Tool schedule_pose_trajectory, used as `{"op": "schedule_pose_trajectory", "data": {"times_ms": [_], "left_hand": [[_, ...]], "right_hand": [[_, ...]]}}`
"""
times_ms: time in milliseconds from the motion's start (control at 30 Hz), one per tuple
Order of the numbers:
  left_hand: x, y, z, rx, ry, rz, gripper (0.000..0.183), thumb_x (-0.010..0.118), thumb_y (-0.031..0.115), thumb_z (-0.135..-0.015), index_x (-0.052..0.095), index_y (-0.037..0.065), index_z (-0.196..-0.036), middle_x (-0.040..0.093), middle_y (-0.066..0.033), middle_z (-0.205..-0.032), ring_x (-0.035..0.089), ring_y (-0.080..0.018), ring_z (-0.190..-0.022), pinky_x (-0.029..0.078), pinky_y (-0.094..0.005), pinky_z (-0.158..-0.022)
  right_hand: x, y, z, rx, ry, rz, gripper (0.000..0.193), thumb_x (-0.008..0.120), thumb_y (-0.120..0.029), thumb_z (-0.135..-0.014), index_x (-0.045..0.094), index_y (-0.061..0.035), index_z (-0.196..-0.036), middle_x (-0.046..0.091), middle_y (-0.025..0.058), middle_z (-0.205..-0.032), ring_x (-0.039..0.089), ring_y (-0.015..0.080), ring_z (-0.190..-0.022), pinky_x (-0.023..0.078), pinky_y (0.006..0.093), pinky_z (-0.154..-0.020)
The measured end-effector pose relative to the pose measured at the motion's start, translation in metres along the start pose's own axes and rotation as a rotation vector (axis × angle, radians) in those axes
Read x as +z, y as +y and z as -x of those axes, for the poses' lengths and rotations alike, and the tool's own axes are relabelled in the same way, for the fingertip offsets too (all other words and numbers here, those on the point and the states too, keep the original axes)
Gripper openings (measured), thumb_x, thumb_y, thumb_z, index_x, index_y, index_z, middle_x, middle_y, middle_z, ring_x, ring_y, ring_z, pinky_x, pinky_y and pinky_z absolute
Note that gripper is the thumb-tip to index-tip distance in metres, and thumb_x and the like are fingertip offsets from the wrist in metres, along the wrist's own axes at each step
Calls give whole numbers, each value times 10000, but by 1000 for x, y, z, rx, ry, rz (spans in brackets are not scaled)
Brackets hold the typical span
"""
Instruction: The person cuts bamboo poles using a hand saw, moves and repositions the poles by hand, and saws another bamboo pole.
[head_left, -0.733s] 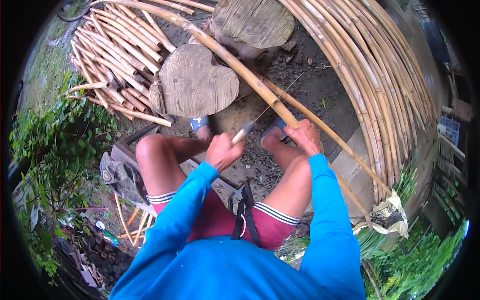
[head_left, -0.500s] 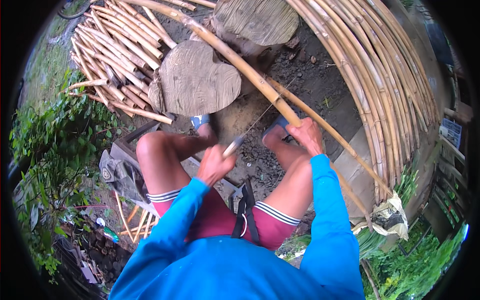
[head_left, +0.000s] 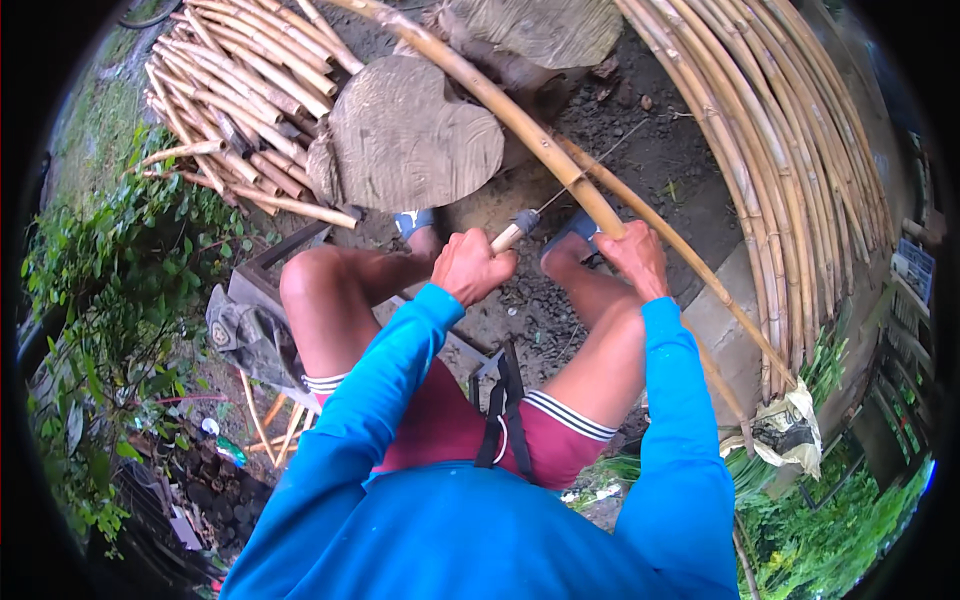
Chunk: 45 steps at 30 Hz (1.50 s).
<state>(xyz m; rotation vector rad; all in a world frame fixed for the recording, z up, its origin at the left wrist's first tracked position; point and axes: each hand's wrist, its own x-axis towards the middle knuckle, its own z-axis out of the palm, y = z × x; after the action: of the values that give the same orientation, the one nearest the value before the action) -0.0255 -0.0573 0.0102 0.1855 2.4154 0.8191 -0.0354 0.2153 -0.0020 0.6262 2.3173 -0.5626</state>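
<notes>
My left hand is closed round the pale wooden handle of a long-bladed knife. Its thin blade appears almost edge-on and crosses a bamboo pole just ahead of my right hand; whether it is cutting into the pole cannot be made out. My right hand grips that pole, which slants from the top of the view down past my right forearm. Another, thinner bamboo pole runs beside it, to the right.
Two tree-stump blocks stand ahead of my knees. Many short bamboo pieces are heaped at the far left, and long poles lie in a row on the right. Leafy plants grow on the left; a pale sack lies lower right.
My left hand has pushed the knife forward and to the right, so the blade reaches farther past the pole. My right hand keeps its grip. The whole view has shifted slightly.
</notes>
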Motion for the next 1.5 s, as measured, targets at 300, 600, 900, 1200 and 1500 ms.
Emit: {"op": "schedule_pose_trajectory", "data": {"times_ms": [300, 600, 900, 1200, 1500], "left_hand": [[-1, -11, 12, -170, 15, 115, 375, 596, 290, -798, 700, -55, -904, 622, -361, -805, 664, -482, -809, 530, -526, -769], [-17, -21, 59, -177, -65, 175, 297, 607, 238, -795, 669, -49, -843, 654, -313, -789, 680, -448, -825, 533, -508, -825], [-24, -36, 71, -188, -127, 257, 307, 607, 262, -796, 707, -25, -847, 659, -323, -823, 677, -457, -850, 523, -517, -846], [-13, -26, 42, -102, -101, 157, 281, 572, 227, -799, 699, -12, -875, 654, -303, -769, 677, -463, -796, 546, -534, -773], [-2, -3, -6, -167, -51, 51, 316, 586, 240, -793, 680, -59, -830, 669, -319, -856, 669, -484, -816, 536, -532, -813]], "right_hand": [[-7, -6, -1, -74, -24, -6, 425, 654, -417, -747, 752, -50, -938, 702, 270, -955, 671, 458, -946, 536, 498, -840], [-1, 8, 2, -62, 170, 52, 414, 663, -425, -732, 722, -23, -813, 680, 206, -724, 679, 405, -748, 513, 483, -705], [-10, 5, 2, -46, -15, 19, 456, 649, -461, -725, 756, -76, -944, 722, 226, -921, 685, 423, -926, 537, 483, -820], [-9, 13, -4, -12, -54, -24, 451, 662, -436, -720, 749, -55, -946, 717, 239, -946, 681, 430, -951, 528, 494, -842], [1, 5, -10, -93, -86, -74, 446, 670, -441, -715, 738, -38, -893, 714, 225, -864, 689, 418, -864, 531, 486, -781]]}}
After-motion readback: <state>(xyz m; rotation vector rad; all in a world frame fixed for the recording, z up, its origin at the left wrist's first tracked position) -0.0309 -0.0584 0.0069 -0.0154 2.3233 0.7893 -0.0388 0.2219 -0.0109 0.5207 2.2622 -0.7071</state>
